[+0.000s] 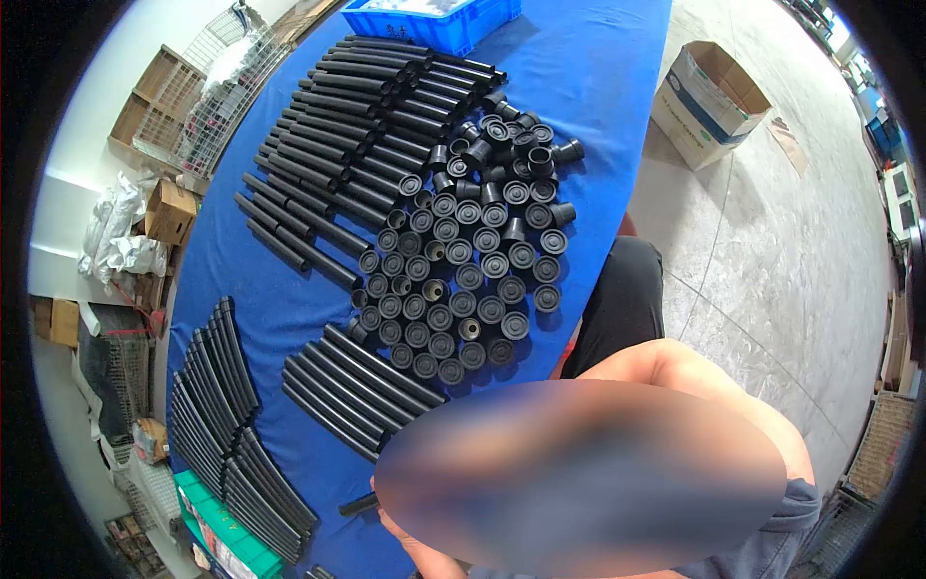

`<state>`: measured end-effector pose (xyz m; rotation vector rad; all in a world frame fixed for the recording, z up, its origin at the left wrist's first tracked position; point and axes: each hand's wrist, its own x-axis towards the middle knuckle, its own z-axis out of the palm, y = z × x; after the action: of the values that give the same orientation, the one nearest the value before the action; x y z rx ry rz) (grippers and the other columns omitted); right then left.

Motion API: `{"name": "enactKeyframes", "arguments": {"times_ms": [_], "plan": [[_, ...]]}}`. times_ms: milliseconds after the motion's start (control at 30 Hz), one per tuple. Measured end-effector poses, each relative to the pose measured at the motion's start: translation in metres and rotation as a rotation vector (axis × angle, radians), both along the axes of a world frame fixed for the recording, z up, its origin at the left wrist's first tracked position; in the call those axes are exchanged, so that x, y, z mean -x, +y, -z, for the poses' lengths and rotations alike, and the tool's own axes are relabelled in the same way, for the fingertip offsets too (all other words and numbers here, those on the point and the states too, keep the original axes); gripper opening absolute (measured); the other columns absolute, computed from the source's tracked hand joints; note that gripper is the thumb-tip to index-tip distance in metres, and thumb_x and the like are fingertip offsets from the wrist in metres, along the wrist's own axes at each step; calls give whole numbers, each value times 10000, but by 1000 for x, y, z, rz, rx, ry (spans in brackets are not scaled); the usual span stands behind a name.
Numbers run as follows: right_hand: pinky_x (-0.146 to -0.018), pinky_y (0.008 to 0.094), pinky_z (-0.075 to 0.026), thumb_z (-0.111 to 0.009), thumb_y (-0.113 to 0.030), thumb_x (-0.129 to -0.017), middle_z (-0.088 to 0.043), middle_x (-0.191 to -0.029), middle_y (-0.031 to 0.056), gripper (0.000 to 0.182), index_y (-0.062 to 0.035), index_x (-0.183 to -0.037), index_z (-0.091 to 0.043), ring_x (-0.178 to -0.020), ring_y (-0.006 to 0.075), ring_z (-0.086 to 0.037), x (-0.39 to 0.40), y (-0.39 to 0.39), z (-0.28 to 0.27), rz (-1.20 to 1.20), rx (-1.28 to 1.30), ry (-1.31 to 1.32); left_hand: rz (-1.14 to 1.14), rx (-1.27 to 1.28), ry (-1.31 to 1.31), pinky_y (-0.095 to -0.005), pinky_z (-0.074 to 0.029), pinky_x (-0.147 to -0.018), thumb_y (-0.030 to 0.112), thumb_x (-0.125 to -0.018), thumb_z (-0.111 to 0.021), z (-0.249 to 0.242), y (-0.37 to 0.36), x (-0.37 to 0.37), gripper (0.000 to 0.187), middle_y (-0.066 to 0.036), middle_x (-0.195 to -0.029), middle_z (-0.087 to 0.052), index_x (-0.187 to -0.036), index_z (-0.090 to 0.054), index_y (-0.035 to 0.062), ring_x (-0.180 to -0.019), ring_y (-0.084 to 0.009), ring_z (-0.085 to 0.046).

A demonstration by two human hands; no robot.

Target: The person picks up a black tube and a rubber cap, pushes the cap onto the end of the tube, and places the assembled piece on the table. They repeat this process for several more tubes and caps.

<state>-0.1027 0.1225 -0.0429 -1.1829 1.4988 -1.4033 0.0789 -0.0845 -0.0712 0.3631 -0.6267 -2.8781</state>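
A large blurred oval covers most of both hands. At its lower left edge, part of my left hand (409, 545) shows, with a short end of a black tube (358, 505) sticking out between the fingers. My right arm bends in from the right side, and its hand is hidden behind the blur. Just above the left hand, a row of black tubes (357, 391) lies side by side on the blue cloth (289, 318). Many round black caps (440, 317) are spread beyond them, most with ringed faces up and some on their sides.
More black tubes (338, 135) lie in stacked rows at the far end, near a blue crate (463, 29). Curved-looking rows of thinner tubes (212, 386) lie at left, beside a green bin (207, 516). An open cardboard box (694, 116) stands on the floor.
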Motion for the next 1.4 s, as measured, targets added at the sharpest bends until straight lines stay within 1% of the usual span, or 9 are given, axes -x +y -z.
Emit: {"name": "enactKeyframes", "arguments": {"times_ms": [67, 267, 433, 567, 733, 900, 1100, 1300, 1400], "plan": [[-703, 487, -550, -699, -215, -885, -672, -907, 213, 290, 10, -1050, -621, -828, 421, -675, -9, 4, 6, 91, 10, 277, -11, 38, 14, -543, -402, -1194, -61, -900, -704, 0, 0, 4, 363, -262, -1338, -627, -1215, -542, 15, -1336, -396, -554], [-748, 428, -561, -738, -267, -909, -718, -974, 220, 391, 14, -1174, -679, -879, 364, -721, 9, 8, -1, -10, -64, 46, -65, 182, -95, -592, -320, -1212, -33, -771, -812, 3, 7, -1, 397, -213, -1205, -709, -1105, -610, 38, -1264, -380, -616], [-667, 383, -557, -728, -258, -929, -714, -834, 194, 341, 14, -1133, -702, -729, 270, -725, 19, 5, -22, -12, -193, -227, -267, 136, -38, -537, -399, -1174, 198, -972, -694, -24, -33, -25, 315, -187, -1326, -642, -1247, -616, 67, -1325, -378, -551], [-509, 316, -508, -712, -209, -950, -662, -702, 107, 318, 46, -1139, -689, -534, 135, -626, 24, 5, -27, -18, -249, -286, -718, 877, -438, -516, -435, -1130, 259, -1012, -637, -75, -71, -27, 338, -188, -1341, -623, -1270, -571, 52, -1316, -351, -556], [-514, 310, -499, -721, -183, -937, -658, -709, 93, 300, 43, -1134, -696, -554, 126, -626, 21, 4, -28, -42, -267, -304, 69, 2296, -340, -467, -440, -1131, 220, -734, -889, -137, -11, 20, 523, -148, -1352, -639, -1171, -666, 40, -1333, -342, -560], [-515, 301, -496, -730, -176, -931, -648, -707, 75, 296, 38, -1134, -702, -556, 117, -616, 18, 5, -23, -71, -220, -292, 411, 2216, -220, -408, -564, -867, 155, -797, -821, -109, 18, 25, 429, -129, -1122, -726, -1185, -686, 30, -997, -298, -706], [-573, 310, -552, -784, -266, -902, -700, -860, 164, 549, 77, -1290, -601, -642, 151, -670, 11, 4, -24, -116, -299, -383, 419, 2186, -272, -400, -568, -809, 113, -793, -814, -127, 13, 13, 359, -123, -1064, -736, -1129, -714, 39, -944, -301, -710], [-771, 386, -595, -813, -395, -858, -706, -1111, 267, 817, 100, -1414, -476, -873, 286, -744, 10, 4, -17, -222, -224, -177, -197, 2145, -795, -349, -545, -792, 145, -844, -784, -123, -76, 2, 335, -148, -1004, -682, -1109, -698, -40, -897, -253, -684], [-812, 400, -588, -789, -384, -879, -715, -1081, 258, 751, 85, -1395, -510, -909, 314, -743, 8, 3, -13, -279, -220, -103, -155, 2288, -1074, -431, -550, -838, 178, -862, -761, -109, -127, 26, 367, -175, -1033, -702, -1157, -700, -32, -924, -341, -700]]}}
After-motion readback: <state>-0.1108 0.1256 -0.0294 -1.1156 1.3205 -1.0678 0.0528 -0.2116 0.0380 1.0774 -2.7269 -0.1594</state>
